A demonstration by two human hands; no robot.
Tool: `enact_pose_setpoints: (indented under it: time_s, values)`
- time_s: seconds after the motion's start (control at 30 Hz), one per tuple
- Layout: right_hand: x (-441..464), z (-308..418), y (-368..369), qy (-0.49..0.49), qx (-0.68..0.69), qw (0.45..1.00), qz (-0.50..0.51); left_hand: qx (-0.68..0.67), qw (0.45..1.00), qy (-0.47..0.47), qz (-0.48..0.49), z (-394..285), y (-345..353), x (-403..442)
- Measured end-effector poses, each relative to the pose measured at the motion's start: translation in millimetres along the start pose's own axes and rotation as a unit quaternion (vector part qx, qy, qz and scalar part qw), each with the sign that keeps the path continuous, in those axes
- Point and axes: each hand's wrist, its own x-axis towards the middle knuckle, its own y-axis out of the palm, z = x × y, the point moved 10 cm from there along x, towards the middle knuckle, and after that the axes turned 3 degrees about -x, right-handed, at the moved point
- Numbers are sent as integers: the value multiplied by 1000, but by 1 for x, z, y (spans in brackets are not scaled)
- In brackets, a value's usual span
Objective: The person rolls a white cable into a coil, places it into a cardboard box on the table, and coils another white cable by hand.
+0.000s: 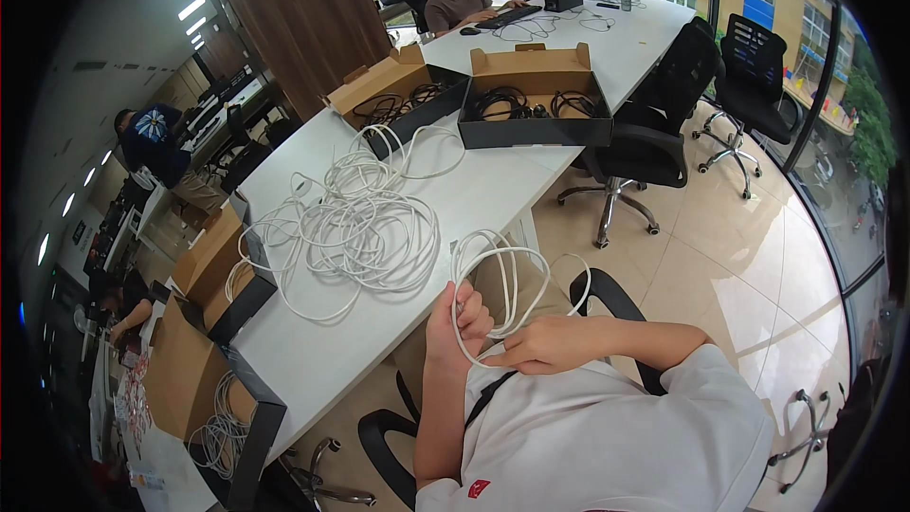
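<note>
Loops of a white cable (513, 294) hang in front of my body, above my lap. My left hand (457, 320) is closed around one side of the coil, near the table's front edge. Lower down and to the right, my right hand (545, 343) has its fingers closed on the bottom of the same loops; its fingertips are partly hidden. On the table beyond my left hand lies a large loose tangle of white cable (370, 237), apart from the coil I hold.
Open cardboard boxes with black cables, a right one (536, 134) and a left one (403, 100), stand across the white table (313, 360). A box of grey-white cable (223, 431) is at lower left. Office chairs (645, 142) stand at right. People sit at the far end.
</note>
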Motion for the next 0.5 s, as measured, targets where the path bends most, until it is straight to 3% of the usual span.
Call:
enact_pose_setpoints:
  time_s: [0.07, 0.17, 0.23, 0.3, 0.37, 0.5]
  values:
    - [-1, -6, -1, 9, 5, 1000, 14, 7, 1000, 1, -8, -1, 3, -2]
    - [-7, -11, -29, -3, 80, 993, -91, -1, 1000, 14, 2, -10, 4, -6]
    - [-23, -42, -48, 89, 66, 970, -216, 23, 999, 30, 10, -16, 6, -9]
    - [-45, -56, -76, 138, -23, 920, -365, 36, 999, 34, 17, -15, 10, -10]
    - [-71, -43, -103, 138, -179, 821, -525, 40, 999, 26, 18, -11, 14, -10]
    - [-58, -92, -95, 207, 15, 852, -481, 8, 999, -31, 40, 10, 20, -11]
